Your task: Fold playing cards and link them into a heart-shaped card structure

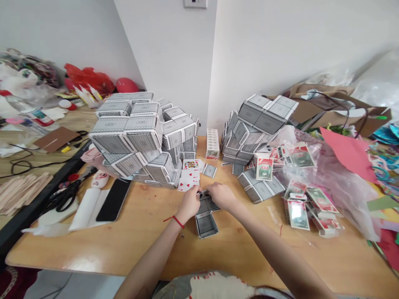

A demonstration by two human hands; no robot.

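At the middle of the table, a small grey structure of folded playing cards (207,224) lies with an open square box at its near end. My left hand (189,204), a red cord on its wrist, is closed with its fingertips pinching the structure's far left edge. On the far right edge my right hand (220,195) is closed in the same way. My fingers hide part of the far end, where a bit of a card face shows. Loose face-up playing cards (189,179) lie just beyond my left hand. A single folded card piece (209,170) rests beside them.
Large stacks of card boxes stand at the left (127,128) and right (252,124). A clear case (212,143) sits between them. Card packs (297,214) and plastic wrap lie right. A phone (114,200), scissors (67,195) and wooden sticks (23,190) are left.
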